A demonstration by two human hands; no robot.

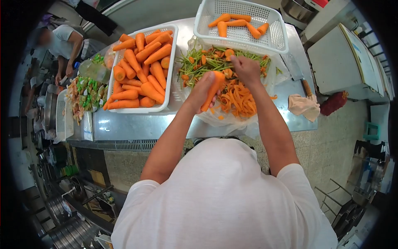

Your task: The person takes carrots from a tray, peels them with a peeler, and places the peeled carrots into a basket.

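My left hand [202, 90] is wrapped round a thick orange carrot [214, 90], which tilts upward over the pile of scraps. To its right, my right hand [247, 69] is closed with the thumb side toward the carrot; what it grips is hidden by the fingers. A round orange carrot piece [229, 53] shows just beyond its thumb, and I cannot tell whether the two touch. Beneath both hands lie curled carrot peelings [237, 101] and cut green stems [199, 62] on a clear plastic sheet [219, 120].
A white basket [174, 62] heaped with carrots stands left. Another white basket [283, 39], holding several carrots, sits at the back. On the right of the steel table [124, 126] lie a cleaver [293, 66] and a cloth [304, 107]. A co-worker [66, 41] is at far left.
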